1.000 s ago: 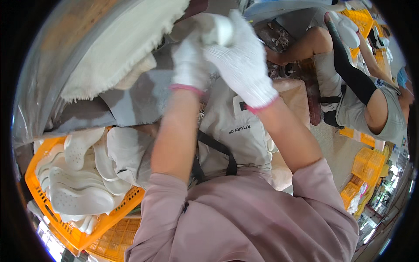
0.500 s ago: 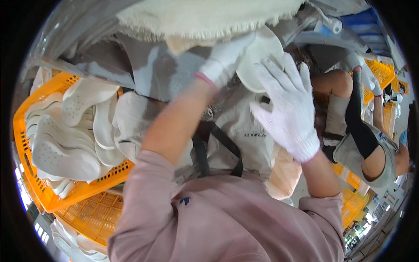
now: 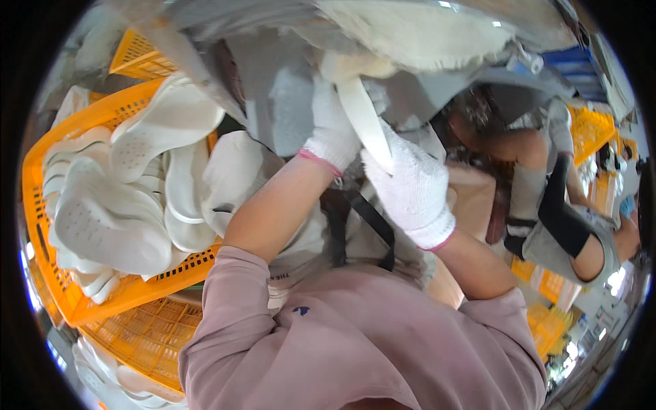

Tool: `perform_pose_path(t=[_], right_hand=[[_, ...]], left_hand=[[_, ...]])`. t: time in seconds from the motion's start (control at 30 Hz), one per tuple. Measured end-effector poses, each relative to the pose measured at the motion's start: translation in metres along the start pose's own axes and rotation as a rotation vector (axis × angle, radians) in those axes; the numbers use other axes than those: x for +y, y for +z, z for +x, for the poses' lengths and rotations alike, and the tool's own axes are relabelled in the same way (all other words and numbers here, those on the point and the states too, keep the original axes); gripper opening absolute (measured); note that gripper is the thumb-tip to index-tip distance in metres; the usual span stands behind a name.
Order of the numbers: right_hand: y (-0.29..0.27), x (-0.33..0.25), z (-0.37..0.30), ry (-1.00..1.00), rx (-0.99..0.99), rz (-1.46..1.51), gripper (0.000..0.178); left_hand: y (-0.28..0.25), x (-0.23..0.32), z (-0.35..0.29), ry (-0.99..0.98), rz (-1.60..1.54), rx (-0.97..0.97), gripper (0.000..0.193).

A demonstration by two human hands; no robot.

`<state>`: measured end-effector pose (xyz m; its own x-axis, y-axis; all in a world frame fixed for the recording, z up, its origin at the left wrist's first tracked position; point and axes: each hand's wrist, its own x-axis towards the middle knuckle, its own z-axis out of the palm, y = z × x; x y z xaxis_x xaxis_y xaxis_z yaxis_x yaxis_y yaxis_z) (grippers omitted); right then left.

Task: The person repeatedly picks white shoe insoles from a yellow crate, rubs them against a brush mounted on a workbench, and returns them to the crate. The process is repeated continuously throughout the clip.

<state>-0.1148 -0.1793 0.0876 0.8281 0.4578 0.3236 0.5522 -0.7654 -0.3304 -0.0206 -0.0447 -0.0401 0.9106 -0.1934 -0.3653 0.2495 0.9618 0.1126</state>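
Note:
Both my hands wear white knitted gloves with pink cuffs. Between them a white shoe sole (image 3: 365, 121) stands edge-on, its upper end against the beige lower part of a large pale wheel with a frayed cloth rim (image 3: 424, 37). My left hand (image 3: 333, 123) is closed along the sole's left side, its fingertips partly hidden. Around the lower end of the sole, my right hand (image 3: 412, 188) is closed, with the thumb side against it. To my left, an orange crate (image 3: 41, 232) holds several white soles (image 3: 113, 225) with small holes at one end.
A grey metal housing (image 3: 266, 102) surrounds the wheel. Below the crate stands another orange basket (image 3: 150, 335), with more white soles (image 3: 109, 379) beneath. On the right a co-worker in grey shorts (image 3: 564, 249) sits close by, one gloved hand (image 3: 560, 126) raised. Orange crates (image 3: 591, 133) stand beyond.
The sole has turned from face-on to edge-on and shifted left. My right hand has moved left and down, closing from spread fingers onto the sole. The view has shifted slightly.

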Motion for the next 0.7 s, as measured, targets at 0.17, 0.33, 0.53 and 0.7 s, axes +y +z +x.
perform_pose_path(t=[0.17, 0.33, 0.53, 0.7], right_hand=[[0.024, 0.018, 0.027, 0.100, 0.075, -0.019, 0.036], [0.023, 0.015, 0.048, 0.018, -0.193, -0.020, 0.019], [-0.005, -0.004, 0.040, 0.061, -0.268, 0.271, 0.053], [-0.013, -0.009, 0.052, 0.268, -0.663, 0.471, 0.045]], left_hand=[[-0.019, -0.013, 0.008, 0.410, 0.703, 0.084, 0.037], [-0.012, -0.032, -0.013, 0.543, 0.790, 0.057, 0.045], [0.048, 0.022, -0.004, -0.173, 0.114, 0.293, 0.050], [0.066, 0.036, -0.020, -0.229, -0.009, 0.235, 0.067]])
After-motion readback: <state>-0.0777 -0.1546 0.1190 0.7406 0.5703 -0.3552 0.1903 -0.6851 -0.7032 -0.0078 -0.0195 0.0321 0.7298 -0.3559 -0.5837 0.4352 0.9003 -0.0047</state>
